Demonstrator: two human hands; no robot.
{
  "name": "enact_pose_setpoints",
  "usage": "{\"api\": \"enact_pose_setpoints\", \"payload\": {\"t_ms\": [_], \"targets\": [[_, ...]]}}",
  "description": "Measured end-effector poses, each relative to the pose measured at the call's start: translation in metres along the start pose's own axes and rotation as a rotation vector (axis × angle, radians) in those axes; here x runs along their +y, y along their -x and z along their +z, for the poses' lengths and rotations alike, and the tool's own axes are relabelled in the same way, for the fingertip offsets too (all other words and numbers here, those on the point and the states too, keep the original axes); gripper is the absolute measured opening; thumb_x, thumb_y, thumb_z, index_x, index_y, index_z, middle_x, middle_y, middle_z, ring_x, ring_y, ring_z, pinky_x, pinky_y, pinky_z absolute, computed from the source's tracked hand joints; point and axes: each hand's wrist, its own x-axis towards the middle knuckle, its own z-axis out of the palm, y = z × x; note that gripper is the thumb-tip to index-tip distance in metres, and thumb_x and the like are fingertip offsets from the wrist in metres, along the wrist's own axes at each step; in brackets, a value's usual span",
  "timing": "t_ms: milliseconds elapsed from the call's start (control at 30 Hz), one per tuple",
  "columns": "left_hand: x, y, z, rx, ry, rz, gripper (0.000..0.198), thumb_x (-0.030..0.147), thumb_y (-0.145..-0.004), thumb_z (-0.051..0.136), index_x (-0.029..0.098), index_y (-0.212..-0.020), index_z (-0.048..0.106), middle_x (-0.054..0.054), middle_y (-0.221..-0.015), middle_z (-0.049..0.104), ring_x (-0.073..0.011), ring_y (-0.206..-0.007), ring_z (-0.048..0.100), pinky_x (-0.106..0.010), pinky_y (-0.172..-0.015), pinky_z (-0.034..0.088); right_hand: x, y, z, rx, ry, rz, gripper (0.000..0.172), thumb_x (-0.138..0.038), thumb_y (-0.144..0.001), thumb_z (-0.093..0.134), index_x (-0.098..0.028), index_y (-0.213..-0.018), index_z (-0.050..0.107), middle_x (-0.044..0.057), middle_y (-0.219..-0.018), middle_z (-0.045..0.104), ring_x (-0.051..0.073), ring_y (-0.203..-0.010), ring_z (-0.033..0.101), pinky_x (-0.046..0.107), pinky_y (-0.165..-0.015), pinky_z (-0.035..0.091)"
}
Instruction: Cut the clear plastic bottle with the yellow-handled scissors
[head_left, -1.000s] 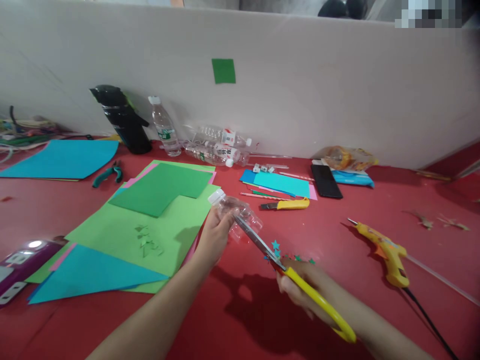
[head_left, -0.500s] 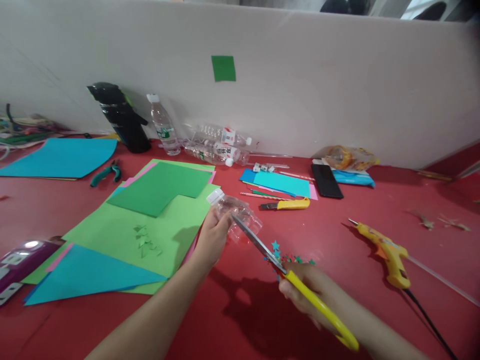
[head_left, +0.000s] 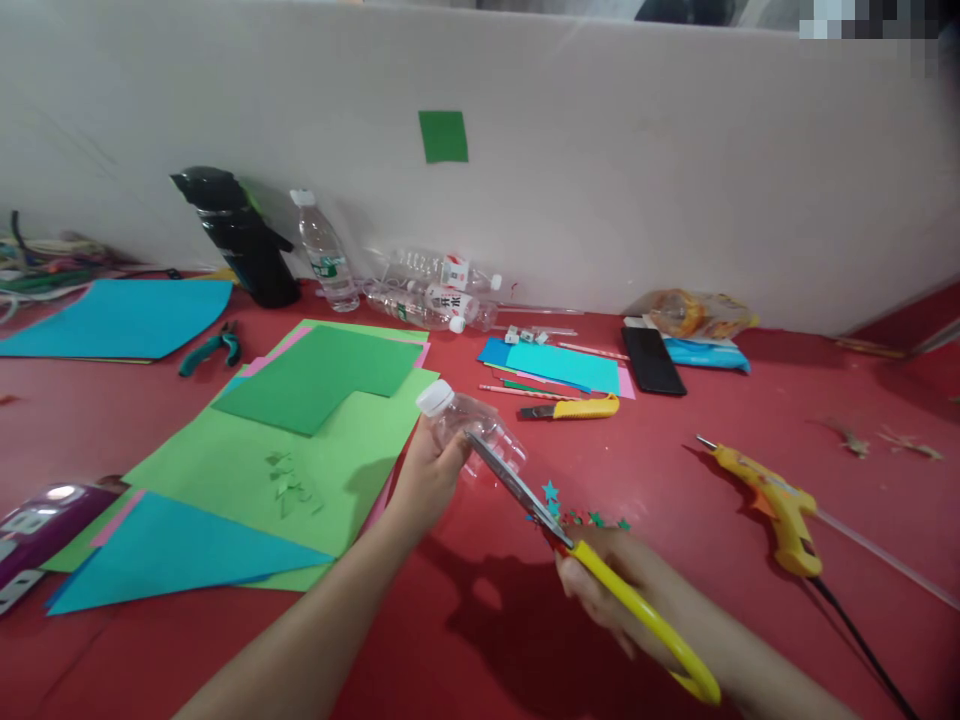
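Note:
My left hand [head_left: 429, 468] is closed around a clear plastic bottle piece [head_left: 491, 425], its white cap [head_left: 435, 397] pointing up and left. In my right hand [head_left: 619, 580] is a pair of scissors [head_left: 517, 485] with yellow handles. The blades look together, and their tip lies against the bottle piece beside my left thumb. Whether the tip has gone into the plastic I cannot tell. Small coloured paper stars [head_left: 551, 491] lie on the red table just beyond my right hand, partly hidden by it and the scissors.
Coloured paper sheets [head_left: 375, 430] spread on the left, with pliers [head_left: 210, 350] behind them. A yellow utility knife [head_left: 574, 408] and a phone [head_left: 654, 360] lie farther back. On the right rests a corded glue gun [head_left: 772, 505]. Bottles [head_left: 326, 255] and a black flask [head_left: 244, 240] stand near the wall.
The bottle piece has turned slightly in my left hand, and its cap shows more fully. The scissors stay at nearly the same place against it.

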Motion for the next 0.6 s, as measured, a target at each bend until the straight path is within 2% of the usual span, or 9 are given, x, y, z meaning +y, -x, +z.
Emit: {"api": "enact_pose_setpoints", "payload": {"t_ms": [100,267,400,600], "targets": [[-0.0011,0.0002,-0.0005,0.002,-0.035,-0.003,0.025,0.036,-0.080,0.067,0.016,-0.095,0.063,-0.009,-0.097,0.069,-0.0229,-0.091,0.065,-0.042,-0.091,0.049,-0.0014,-0.0012,-0.0003,-0.002,0.053,-0.027,0.057,-0.078,-0.085,0.044,-0.024,-0.069,0.033,-0.009,-0.054,0.033,0.006,-0.042,0.033,0.019,-0.036,0.026],[-0.0004,-0.0001,-0.0007,0.015,-0.047,-0.011,0.024,0.035,-0.080,0.067,0.016,-0.094,0.062,-0.008,-0.094,0.067,-0.0218,-0.090,0.064,-0.040,-0.091,0.048,-0.0027,-0.0020,-0.0021,0.004,0.105,-0.047,0.051,-0.067,-0.090,0.048,-0.025,-0.067,0.032,-0.009,-0.053,0.029,0.006,-0.041,0.027,0.021,-0.036,0.021],[0.0018,-0.0009,-0.0004,0.024,-0.014,-0.007,0.022,0.032,-0.077,0.069,0.016,-0.092,0.063,-0.006,-0.092,0.068,-0.0213,-0.088,0.064,-0.038,-0.089,0.048,-0.0077,-0.0002,-0.0015,-0.003,0.075,-0.034,0.054,-0.072,-0.089,0.044,-0.025,-0.067,0.031,-0.010,-0.052,0.028,0.006,-0.040,0.027,0.022,-0.036,0.019],[-0.0009,0.0012,0.0014,-0.010,0.036,-0.029,0.024,0.028,-0.074,0.073,0.018,-0.092,0.061,-0.007,-0.091,0.067,-0.0222,-0.088,0.064,-0.037,-0.087,0.046,-0.0066,0.0011,-0.0029,0.005,0.127,-0.087,0.059,-0.080,-0.086,0.037,-0.023,-0.070,0.037,-0.007,-0.059,0.037,0.008,-0.047,0.035,0.020,-0.040,0.026]]}}
